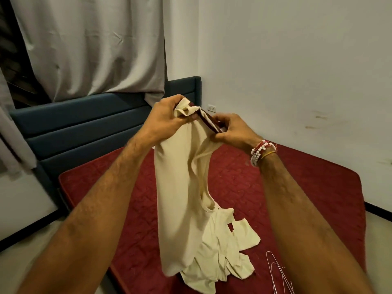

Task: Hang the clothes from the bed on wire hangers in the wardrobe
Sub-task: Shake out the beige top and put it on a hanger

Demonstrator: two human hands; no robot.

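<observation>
A cream shirt (180,198) with a dark red collar band hangs in the air above the red mattress (297,187). My left hand (167,117) grips a bunched part of its top edge. Close to it on the right, my right hand (231,129) pinches the collar band; beaded bracelets circle that wrist. More cream clothes (222,251) lie crumpled on the mattress below the hanging shirt. White wire hangers (277,272) rest on the mattress at the lower right, partly hidden by my right forearm. The wardrobe is out of view.
A dark blue padded headboard (84,128) stands behind the mattress on the left. A grey curtain (91,49) hangs above it. A white wall (297,71) with a socket (211,107) closes the right side. Pale floor (31,236) shows at the lower left.
</observation>
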